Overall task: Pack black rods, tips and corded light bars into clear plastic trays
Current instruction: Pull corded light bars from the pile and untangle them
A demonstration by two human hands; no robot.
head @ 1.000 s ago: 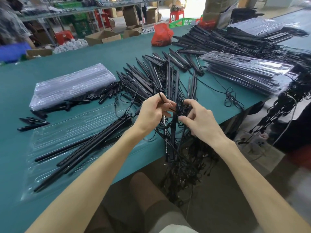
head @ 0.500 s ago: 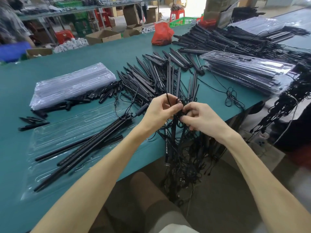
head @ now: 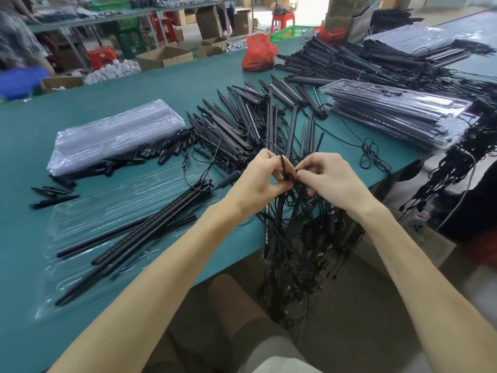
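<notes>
A wide table (head: 32, 146), matte teal, runs diagonally, and its near edge passes under both forearms. On the right a stack of filled trays (head: 398, 114), glossy clear plastic over black strips, reaches that edge. At the left lies a flat stack of empty trays (head: 115, 135), ribbed and shiny. Nearer, one open tray (head: 139, 189) holds long, thin black rods (head: 139, 238) lying aslant. Slim, straight-edged bars (head: 236, 122) fan out mid-table, and their thin cords (head: 295, 251) spill in a tangle over the edge. Above that edge the left hand (head: 255, 181) and right hand (head: 330, 179) meet, fingers curled and pinching one looped cord (head: 286, 170) between them. Small pointed tips (head: 51, 196) lie left of the tray. Bare teal surface lies open at the far left and beyond the bars.
</notes>
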